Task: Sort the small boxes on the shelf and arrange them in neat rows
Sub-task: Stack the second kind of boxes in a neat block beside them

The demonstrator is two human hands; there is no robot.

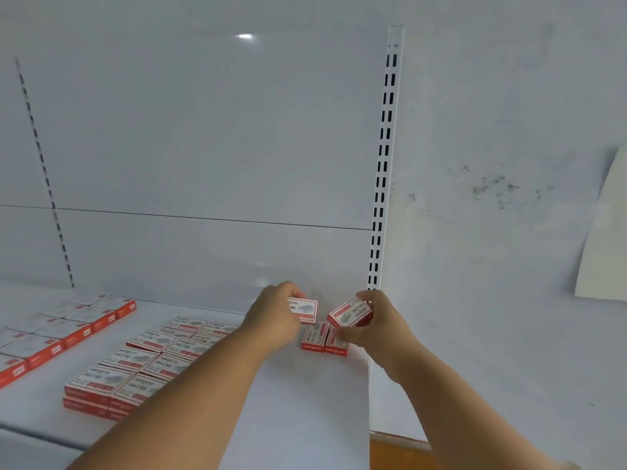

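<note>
On the white shelf (pixel 305 401), everything is placed here relative to the slotted upright (pixel 383 164) at the shelf's right end. Farthest left of it, a block of red-sided boxes (pixel 68 330) lies in tight rows at the shelf's left part. Nearer the upright, a second group of red-and-white boxes (pixel 149 361) lies flat in two columns, partly stacked at the front. Closer still, the left hand (pixel 274 317) holds one small box (pixel 303 311) lifted above the shelf, fingers curled round it. Just left of the upright's foot, two boxes (pixel 324 339) stand side by side on the shelf, touching each other. Directly in front of the upright's base, the right hand (pixel 376 325) pinches a tilted box (pixel 349 312) between thumb and fingers, above the standing pair.
</note>
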